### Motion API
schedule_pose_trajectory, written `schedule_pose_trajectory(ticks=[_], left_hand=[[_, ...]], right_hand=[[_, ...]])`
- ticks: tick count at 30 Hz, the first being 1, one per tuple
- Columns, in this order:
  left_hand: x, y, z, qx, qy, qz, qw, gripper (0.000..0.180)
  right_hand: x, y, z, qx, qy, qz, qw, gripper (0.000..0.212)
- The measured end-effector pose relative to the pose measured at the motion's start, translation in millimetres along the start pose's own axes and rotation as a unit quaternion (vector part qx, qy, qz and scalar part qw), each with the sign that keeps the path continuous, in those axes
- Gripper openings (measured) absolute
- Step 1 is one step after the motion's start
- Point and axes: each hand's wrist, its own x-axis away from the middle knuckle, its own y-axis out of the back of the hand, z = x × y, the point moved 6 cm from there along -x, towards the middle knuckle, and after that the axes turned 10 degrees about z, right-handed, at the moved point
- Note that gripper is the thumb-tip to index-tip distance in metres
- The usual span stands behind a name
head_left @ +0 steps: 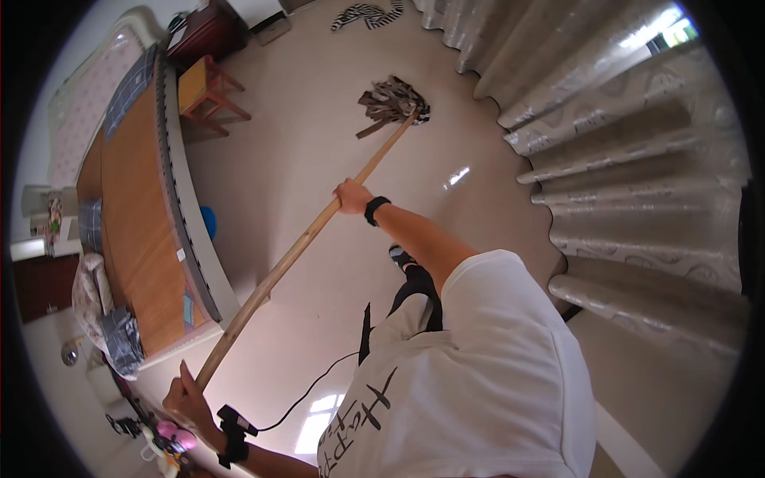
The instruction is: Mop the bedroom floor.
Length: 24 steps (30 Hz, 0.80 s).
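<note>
A mop with a long wooden handle (280, 269) slants across the view from lower left to upper middle. Its head of brown and grey cloth strips (390, 101) lies on the floor, strips fanned out to the left. My right hand (352, 197) is closed round the handle at about the middle of its length. Down at the handle's near end, my left hand (187, 402) grips it with the thumb pointing up along the wood. Each wrist wears a black band, and a black cable runs from the left one towards my body.
On the left stands a bed (139, 223) with a brown mat; a wooden stool (209, 94) is beside its far end. A blue round thing (209, 221) shows at the bed's side. Long curtains (637, 191) hang on the right. A striped cloth (368, 14) lies far off on the pale floor (303, 119).
</note>
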Motion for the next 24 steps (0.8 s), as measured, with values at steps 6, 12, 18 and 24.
schedule_pose_trajectory(ticks=[6,12,18,24], left_hand=[[-26.2,-23.6,-51.4,0.142,-0.133,0.004,0.981,0.035],[37.6,3.0,-1.9,0.055,-0.223,-0.053,0.972,0.039],[192.8,37.0,169.1,-0.082,-0.123,-0.018,0.989,0.042],[368.6,172.5,301.0,-0.207,-0.025,0.007,0.978,0.035]], right_hand=[[75.4,17.7,-71.5,-0.014,-0.111,-0.099,0.989,0.017],[145.7,-57.7,-19.9,-0.035,-0.1,-0.072,0.992,0.013],[178.0,-197.6,141.9,-0.005,0.073,-0.023,0.997,0.014],[217.0,-336.0,361.7,-0.113,0.268,0.102,0.951,0.023]])
